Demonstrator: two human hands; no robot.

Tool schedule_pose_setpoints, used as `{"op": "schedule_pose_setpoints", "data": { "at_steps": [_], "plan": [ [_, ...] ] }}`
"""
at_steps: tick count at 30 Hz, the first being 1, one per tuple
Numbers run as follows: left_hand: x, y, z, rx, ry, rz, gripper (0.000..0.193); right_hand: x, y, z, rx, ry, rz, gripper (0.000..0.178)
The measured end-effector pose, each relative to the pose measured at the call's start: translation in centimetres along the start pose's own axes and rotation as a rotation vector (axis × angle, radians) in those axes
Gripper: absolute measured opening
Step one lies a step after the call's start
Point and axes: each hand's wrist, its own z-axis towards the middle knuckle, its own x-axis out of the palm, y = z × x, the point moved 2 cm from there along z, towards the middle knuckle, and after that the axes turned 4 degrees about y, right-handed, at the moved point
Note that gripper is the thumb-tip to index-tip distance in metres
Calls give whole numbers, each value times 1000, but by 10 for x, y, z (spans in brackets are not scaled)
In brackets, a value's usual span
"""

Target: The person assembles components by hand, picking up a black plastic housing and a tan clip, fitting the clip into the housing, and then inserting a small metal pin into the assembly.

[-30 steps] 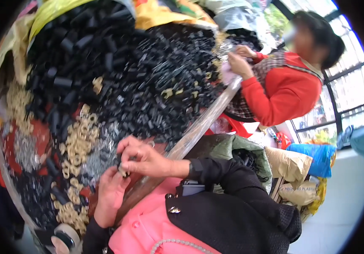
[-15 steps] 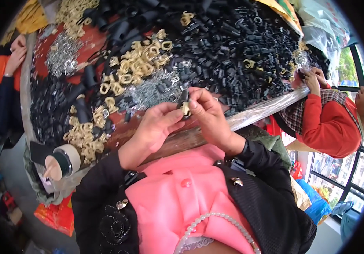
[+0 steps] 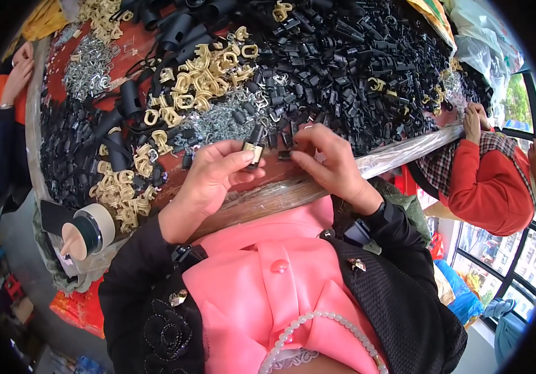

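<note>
My left hand (image 3: 208,177) pinches a small black part with a beige-gold clip fitted on it (image 3: 254,151), held upright over the near edge of the table. Just to the right of it, my right hand (image 3: 336,165) is curled, thumb and forefinger at a small black plastic piece (image 3: 285,154). Beyond my hands lie a heap of small silvery metal pieces (image 3: 218,124) and a pile of beige-gold clips (image 3: 202,78). A broad spread of small black plastic parts (image 3: 367,68) covers the table's right side.
The red tabletop has a raised wooden edge (image 3: 261,202), wrapped in clear film farther right. A round container (image 3: 90,234) stands at the left corner. One person in red sleeves (image 3: 489,181) works at the right; another person's hands (image 3: 18,75) rest at the far left.
My hands have come apart: the left one moved left with the black and gold piece, the right one moved right to a small black piece. The view has shifted slightly.
</note>
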Motion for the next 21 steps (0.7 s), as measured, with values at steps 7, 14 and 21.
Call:
{"op": "schedule_pose_setpoints", "data": {
  "at_steps": [7,14,21],
  "plan": [
    [-8,5,2,6,-77,38,19,21,-8,6,-326,124,-679,18],
    [1,7,3,4,-81,-16,19,10,-8,7,48,120,215,15],
    [14,8,11,12,-31,-15,23,15,8,6,200,14,970,16]
  ]
}}
